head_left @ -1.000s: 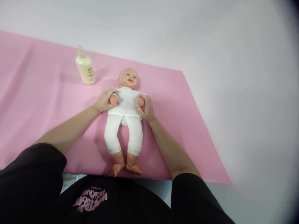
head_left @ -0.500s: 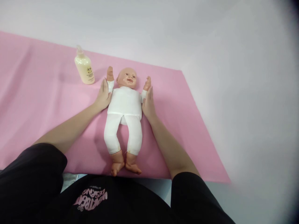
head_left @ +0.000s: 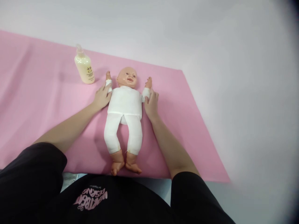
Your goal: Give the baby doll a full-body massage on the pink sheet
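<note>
Now the baby doll (head_left: 125,105) is lying on its back in the middle of the pink mat (head_left: 42,102), dressed in white, its arms raised beside its head where a second ago they were folded on its chest. The left hand (head_left: 102,97) is resting on the doll's sleeve with fingers curled loosely round the upper arm; the right hand (head_left: 152,102) is pinching the other sleeve near the shoulder. Both arms are being spread outward and pressed toward the mat. A cream lotion bottle (head_left: 84,67) is standing upright just beyond the left hand, untouched.
</note>
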